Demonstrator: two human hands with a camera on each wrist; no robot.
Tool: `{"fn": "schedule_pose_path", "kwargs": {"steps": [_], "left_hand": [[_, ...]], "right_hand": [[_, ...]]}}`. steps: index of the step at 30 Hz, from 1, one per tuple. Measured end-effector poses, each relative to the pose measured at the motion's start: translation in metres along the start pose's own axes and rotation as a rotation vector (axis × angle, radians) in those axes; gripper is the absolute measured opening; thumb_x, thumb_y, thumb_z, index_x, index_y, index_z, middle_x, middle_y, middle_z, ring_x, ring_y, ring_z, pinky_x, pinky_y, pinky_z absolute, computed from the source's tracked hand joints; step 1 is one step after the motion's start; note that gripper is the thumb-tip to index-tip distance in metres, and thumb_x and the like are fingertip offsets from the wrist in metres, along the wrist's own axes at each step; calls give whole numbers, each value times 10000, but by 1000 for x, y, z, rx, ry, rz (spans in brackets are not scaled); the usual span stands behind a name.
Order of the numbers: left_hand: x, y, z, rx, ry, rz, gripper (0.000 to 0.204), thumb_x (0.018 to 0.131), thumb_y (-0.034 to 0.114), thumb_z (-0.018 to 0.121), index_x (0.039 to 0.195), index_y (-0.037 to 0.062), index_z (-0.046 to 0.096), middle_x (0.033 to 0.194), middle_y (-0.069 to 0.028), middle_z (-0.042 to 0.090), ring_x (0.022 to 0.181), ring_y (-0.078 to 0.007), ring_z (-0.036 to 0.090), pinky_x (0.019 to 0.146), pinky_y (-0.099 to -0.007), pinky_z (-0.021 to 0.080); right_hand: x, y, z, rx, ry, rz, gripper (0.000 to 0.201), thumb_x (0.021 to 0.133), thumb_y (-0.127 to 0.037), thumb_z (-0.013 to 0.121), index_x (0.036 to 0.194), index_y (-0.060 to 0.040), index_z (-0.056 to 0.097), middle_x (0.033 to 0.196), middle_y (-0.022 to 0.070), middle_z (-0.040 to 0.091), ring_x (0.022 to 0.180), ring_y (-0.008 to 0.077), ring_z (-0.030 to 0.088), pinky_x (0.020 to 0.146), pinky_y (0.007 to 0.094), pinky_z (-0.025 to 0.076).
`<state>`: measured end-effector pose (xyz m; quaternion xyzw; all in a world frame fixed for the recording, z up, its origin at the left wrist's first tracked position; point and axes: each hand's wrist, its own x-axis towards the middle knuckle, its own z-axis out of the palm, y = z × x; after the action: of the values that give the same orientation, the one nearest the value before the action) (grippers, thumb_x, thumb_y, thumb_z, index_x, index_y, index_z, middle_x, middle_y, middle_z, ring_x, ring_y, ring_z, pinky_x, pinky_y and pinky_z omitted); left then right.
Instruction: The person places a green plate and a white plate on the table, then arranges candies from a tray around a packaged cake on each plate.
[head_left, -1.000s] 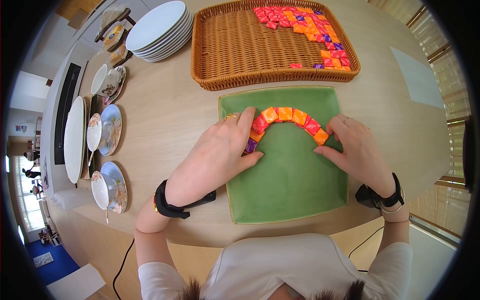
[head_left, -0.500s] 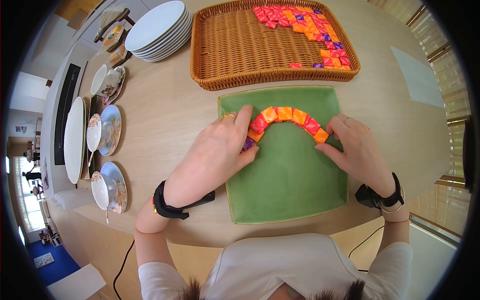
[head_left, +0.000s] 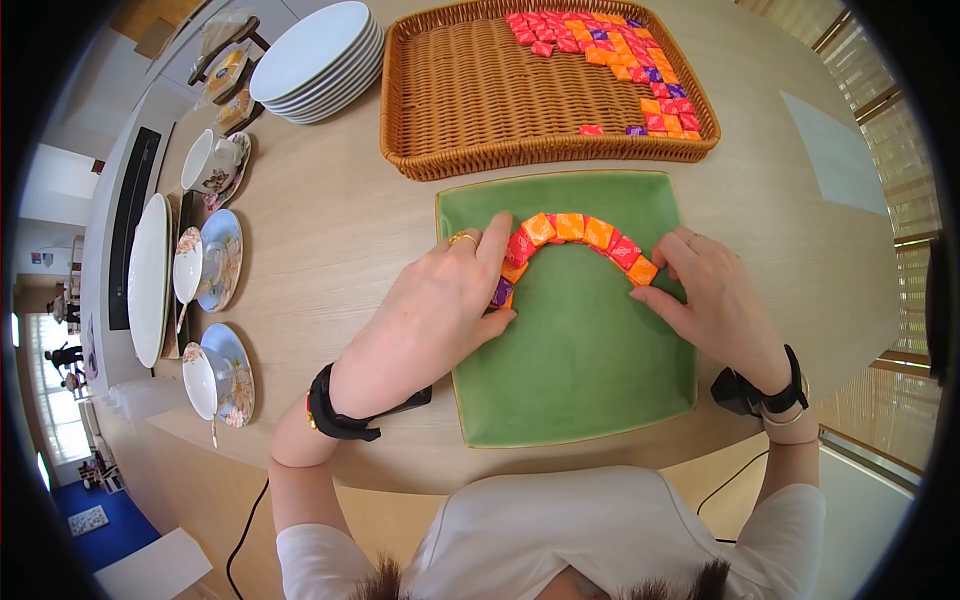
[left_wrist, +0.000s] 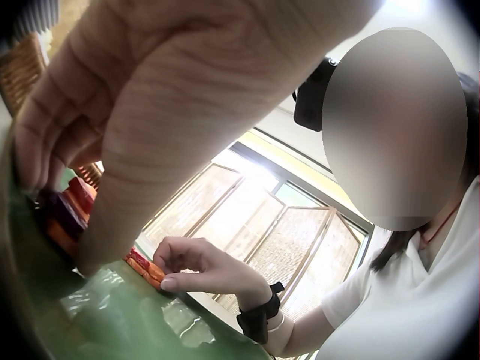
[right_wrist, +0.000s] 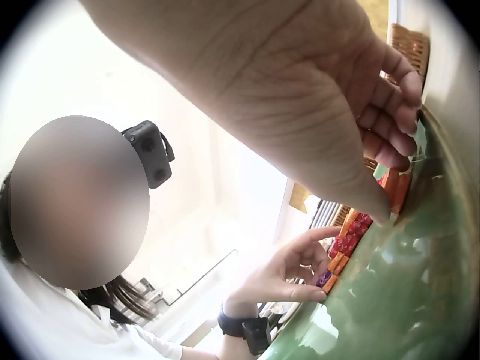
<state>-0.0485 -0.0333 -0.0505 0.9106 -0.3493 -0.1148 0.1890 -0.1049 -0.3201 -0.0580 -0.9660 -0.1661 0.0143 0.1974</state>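
Note:
Small wrapped candies, red and orange with a purple one at the left, form an arch on a square green plate. My left hand surrounds the arch's left end, thumb and fingers pinching a purple candy. A bit of orange wrapper shows beside that candy. At the other end, my right hand has thumb and fingers about an orange candy. The left wrist view shows the purple candy between thumb and fingers. In the right wrist view, an orange candy sits at the right thumb tip.
Beyond the plate stands a wicker basket with many wrapped candies along its right side. A stack of white plates is at the back left. Cups on saucers and a white oval dish line the left side.
My left hand first shifts slightly left with the purple candy, then back right. Orange wrapper now shows beside the purple candy. My right hand stays in place.

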Motion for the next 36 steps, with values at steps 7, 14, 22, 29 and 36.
{"fn": "schedule_pose_path", "kwargs": {"steps": [7,14,22,29,36], "left_hand": [[0,0,0,0,13,2,779,773,135,775,1431,-13,384,996,-265,637,937,-428,627,853,-463,516],[-1,0,-1,15,10,7,780,778,135,772,1436,-14,380,1006,-270,639,947,-430,628,861,-462,517],[-1,0,-1,9,1,12,776,789,157,777,1433,-24,384,1016,-270,637,948,-431,626,862,-463,517],[0,0,-2,-7,-13,-1,778,787,162,782,1431,-23,386,1025,-268,638,957,-432,625,861,-465,516],[-1,0,-2,7,-15,0,784,789,161,784,1440,-7,380,1040,-270,635,972,-433,622,874,-468,515]], "right_hand": [[0,0,-2,0,-11,-7,321,836,-215,764,953,-39,522,869,118,561,814,321,581,704,426,469],[-1,-1,-2,-1,-4,-11,326,824,-200,770,980,-38,534,890,120,564,835,326,580,728,426,470],[-1,-1,-3,-28,-11,-14,324,831,-208,765,983,-32,539,885,120,558,834,328,580,733,431,469],[-1,-4,-4,-75,1,-38,312,865,-246,740,966,-32,537,884,115,553,828,315,577,734,417,462],[-1,-3,-2,-104,19,-44,299,871,-246,735,950,-35,540,871,110,550,813,303,570,743,400,446]]}}
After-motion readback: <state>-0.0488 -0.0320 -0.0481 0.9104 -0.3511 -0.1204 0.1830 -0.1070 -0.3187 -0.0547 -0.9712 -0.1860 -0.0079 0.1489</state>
